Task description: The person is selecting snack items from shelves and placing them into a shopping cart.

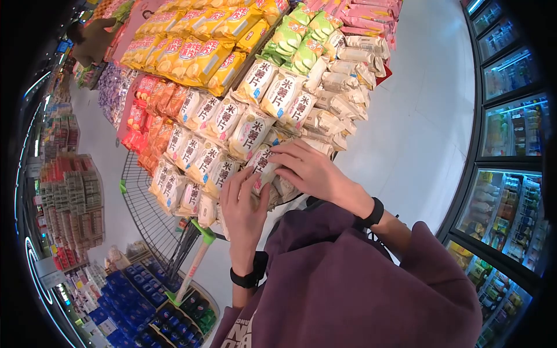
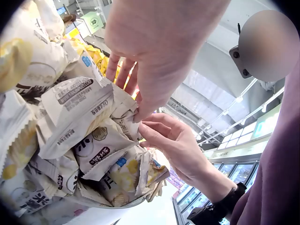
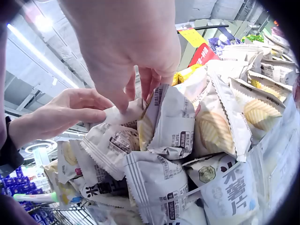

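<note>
White bags of chips (image 1: 217,116) with dark lettering are packed in rows on the display in front of me. At its near edge, one bag of chips (image 1: 264,168) lies face up between my two hands. My left hand (image 1: 241,203) holds its left side, fingers over the top and thumb on the near side. From the right, my right hand (image 1: 313,173) grips the same bag's other side, its thumb and fingertips on the wrapper (image 3: 125,114). Several more white bags (image 2: 75,108) stand tilted just below the hands.
Yellow bags (image 1: 197,58) and green bags (image 1: 299,43) fill the far part of the display. A wire shopping cart (image 1: 152,200) with a green-ended handle (image 1: 194,264) stands at the left. Glass-door fridges (image 1: 513,133) line the right side, across a pale floor (image 1: 426,116).
</note>
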Motion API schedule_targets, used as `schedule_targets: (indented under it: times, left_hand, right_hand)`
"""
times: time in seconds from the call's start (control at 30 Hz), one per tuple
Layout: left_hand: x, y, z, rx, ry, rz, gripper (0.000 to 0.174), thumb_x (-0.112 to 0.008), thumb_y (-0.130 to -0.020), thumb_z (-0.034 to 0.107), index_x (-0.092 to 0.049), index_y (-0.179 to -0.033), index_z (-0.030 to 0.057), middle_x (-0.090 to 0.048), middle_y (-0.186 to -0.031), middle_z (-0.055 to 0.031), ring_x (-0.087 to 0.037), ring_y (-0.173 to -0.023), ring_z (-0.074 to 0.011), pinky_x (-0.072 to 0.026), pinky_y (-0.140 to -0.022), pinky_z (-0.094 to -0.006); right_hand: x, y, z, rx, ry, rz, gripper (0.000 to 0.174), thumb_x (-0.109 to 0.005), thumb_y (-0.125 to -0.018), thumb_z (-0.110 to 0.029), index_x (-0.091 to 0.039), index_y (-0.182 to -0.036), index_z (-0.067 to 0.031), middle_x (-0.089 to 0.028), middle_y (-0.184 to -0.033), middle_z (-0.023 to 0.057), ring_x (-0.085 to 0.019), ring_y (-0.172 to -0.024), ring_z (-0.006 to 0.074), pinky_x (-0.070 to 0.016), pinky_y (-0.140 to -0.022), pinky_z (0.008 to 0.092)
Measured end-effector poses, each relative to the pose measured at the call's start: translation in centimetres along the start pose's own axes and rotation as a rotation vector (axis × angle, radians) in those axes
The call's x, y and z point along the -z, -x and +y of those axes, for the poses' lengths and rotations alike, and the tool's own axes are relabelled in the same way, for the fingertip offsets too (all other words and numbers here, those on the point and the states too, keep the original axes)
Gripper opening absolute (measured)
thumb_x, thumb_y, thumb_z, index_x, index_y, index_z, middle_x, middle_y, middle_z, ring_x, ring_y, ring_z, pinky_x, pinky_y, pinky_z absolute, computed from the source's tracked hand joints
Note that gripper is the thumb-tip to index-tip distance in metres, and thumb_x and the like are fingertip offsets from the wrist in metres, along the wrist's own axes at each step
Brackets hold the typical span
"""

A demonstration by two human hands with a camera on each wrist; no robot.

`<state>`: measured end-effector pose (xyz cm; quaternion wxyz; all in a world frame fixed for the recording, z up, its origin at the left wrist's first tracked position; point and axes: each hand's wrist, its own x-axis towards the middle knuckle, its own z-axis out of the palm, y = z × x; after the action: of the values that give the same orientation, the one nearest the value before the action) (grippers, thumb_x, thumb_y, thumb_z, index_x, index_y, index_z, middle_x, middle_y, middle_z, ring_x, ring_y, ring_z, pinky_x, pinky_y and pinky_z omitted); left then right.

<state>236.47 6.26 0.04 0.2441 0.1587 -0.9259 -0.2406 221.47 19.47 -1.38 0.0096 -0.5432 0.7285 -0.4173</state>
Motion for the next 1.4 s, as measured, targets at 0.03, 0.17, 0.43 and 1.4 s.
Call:
schedule_targets:
  times: [0.03, 0.17, 0.43, 1.4]
  left_hand:
    - [0.0, -0.1, 0.0, 0.002, -0.003, -0.003, 0.035, -0.079, -0.077, 0.006, -0.066, -0.110, 0.0077, -0.065, -0.118, -0.0078, -0.060, -0.110, -0.0291, -0.0461, -0.095, -0.0418]
    - [0.1, -0.2, 0.3, 0.004, -0.001, -0.009, 0.034, -0.079, -0.078, 0.007, -0.066, -0.110, 0.0071, -0.065, -0.119, -0.0076, -0.060, -0.111, -0.0290, -0.0458, -0.096, -0.0416]
    - [1.5, 1.1, 0.5, 0.014, -0.012, 0.125, 0.032, -0.080, -0.075, 0.000, -0.067, -0.104, 0.0061, -0.067, -0.114, -0.0092, -0.063, -0.103, -0.0299, -0.0485, -0.090, -0.0396]
    - [19.6, 41.1, -15.6, 0.845, -0.152, 0.297, 0.017, -0.073, -0.086, 0.008, -0.069, -0.103, 0.0057, -0.071, -0.086, -0.0060, -0.063, -0.067, -0.0202, -0.0508, -0.067, -0.0336]
  right_hand:
    - [0.0, 0.0, 0.0, -0.003, -0.004, 0.001, 0.025, -0.070, -0.087, -0.014, -0.065, -0.111, -0.0079, -0.063, -0.116, 0.0058, -0.060, -0.109, 0.0265, -0.0541, -0.089, 0.0365]
    - [0.2, 0.0, -0.4, -0.014, -0.013, 0.032, 0.026, -0.073, -0.085, -0.011, -0.066, -0.109, -0.0070, -0.064, -0.117, 0.0083, -0.062, -0.105, 0.0282, -0.0541, -0.088, 0.0378]
    - [-0.9, 0.2, -3.2, 0.091, -0.094, 0.143, 0.015, -0.075, -0.078, -0.011, -0.066, -0.090, -0.0098, -0.063, -0.091, 0.0017, -0.061, -0.083, 0.0206, -0.0511, -0.070, 0.0310]
    - [-36.1, 3.5, -26.4, 0.450, -0.177, -0.668, 0.027, -0.064, -0.085, -0.005, -0.062, -0.112, -0.0033, -0.061, -0.119, 0.0100, -0.057, -0.111, 0.0296, -0.0463, -0.094, 0.0430]
